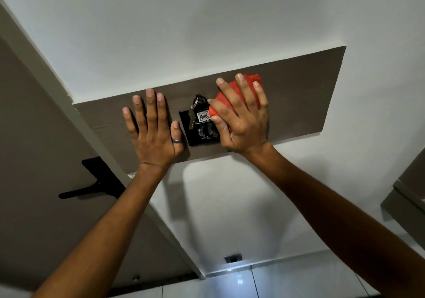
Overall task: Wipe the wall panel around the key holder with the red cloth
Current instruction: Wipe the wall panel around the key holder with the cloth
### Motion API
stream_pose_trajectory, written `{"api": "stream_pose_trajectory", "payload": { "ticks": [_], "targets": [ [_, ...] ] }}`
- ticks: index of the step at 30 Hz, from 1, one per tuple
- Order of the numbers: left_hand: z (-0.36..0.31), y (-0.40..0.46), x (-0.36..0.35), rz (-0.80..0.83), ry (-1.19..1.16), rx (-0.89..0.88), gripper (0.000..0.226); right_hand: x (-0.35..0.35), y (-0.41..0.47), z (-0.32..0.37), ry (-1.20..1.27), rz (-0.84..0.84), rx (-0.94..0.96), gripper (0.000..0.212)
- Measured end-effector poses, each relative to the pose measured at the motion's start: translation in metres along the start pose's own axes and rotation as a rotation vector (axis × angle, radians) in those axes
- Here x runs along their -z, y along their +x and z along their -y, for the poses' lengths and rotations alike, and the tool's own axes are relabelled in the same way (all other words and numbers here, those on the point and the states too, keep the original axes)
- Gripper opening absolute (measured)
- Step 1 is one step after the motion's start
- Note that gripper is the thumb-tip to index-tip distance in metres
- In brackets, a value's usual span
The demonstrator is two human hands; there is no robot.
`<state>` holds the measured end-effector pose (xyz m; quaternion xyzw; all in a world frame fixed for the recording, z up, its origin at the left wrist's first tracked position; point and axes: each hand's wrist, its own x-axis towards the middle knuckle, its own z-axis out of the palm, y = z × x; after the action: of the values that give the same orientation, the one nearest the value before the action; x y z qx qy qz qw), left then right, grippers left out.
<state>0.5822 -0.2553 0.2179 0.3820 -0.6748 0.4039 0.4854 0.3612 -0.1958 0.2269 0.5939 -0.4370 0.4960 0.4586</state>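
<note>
1. A white wall (207,21) fills most of the view, with pale floor tiles (276,284) along the bottom edge and a grey-brown door (34,136) at the left carrying a black lever handle (92,182).
2. Nearest the camera, two bare forearms reach from the lower corners toward the wall.
3. The left hand (153,132) lies flat and open on the wall panel (303,95), fingers spread and grasping nothing; a dark ring (177,140) sits on its thumb.
4. The right hand (243,118) presses the red cloth (232,100) against the panel, fingers splayed over it and the thumb curled at its left edge.
5. The cloth is bunched under the palm, showing between the fingers and past the fingertips, just right of the key holder (202,134).
6. The black key holder sits between the two hands; a key (191,118) and a tag reading 406 (203,116) hang on it.
7. The brown wood-grain panel runs across the wall from the door frame rightward.
</note>
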Motion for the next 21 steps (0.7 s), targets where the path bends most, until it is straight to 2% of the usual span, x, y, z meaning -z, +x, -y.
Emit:
{"api": "stream_pose_trajectory", "payload": {
  "ticks": [5, 9, 11, 14, 16, 19, 21],
  "targets": [
    [-0.002, -0.008, 0.0, 0.017, 0.002, -0.024, 0.064, -0.002, -0.042, -0.003, -0.036, 0.0, -0.025, 0.044],
    [-0.001, -0.001, -0.001, -0.007, 0.044, -0.029, 0.064, 0.001, -0.069, -0.03, -0.073, -0.03, 0.152, 0.045],
    [0.0, 0.0, 0.0, -0.006, 0.041, -0.023, 0.065, 0.002, -0.065, -0.03, -0.056, -0.056, 0.071, 0.045],
    [0.0, -0.002, 0.0, 0.002, 0.029, -0.022, 0.065, -0.005, -0.049, 0.009, 0.015, -0.131, -0.259, 0.039],
    [0.0, -0.002, 0.0, 0.001, 0.015, -0.022, 0.065, -0.01, -0.036, 0.025, 0.035, -0.127, -0.255, 0.039],
    [0.0, -0.002, 0.0, -0.002, 0.009, -0.014, 0.065, -0.004, -0.03, 0.008, -0.014, -0.103, -0.083, 0.041],
    [-0.001, -0.001, 0.001, -0.002, 0.021, -0.013, 0.065, -0.003, -0.028, 0.001, -0.044, -0.126, -0.156, 0.039]
  ]
}}
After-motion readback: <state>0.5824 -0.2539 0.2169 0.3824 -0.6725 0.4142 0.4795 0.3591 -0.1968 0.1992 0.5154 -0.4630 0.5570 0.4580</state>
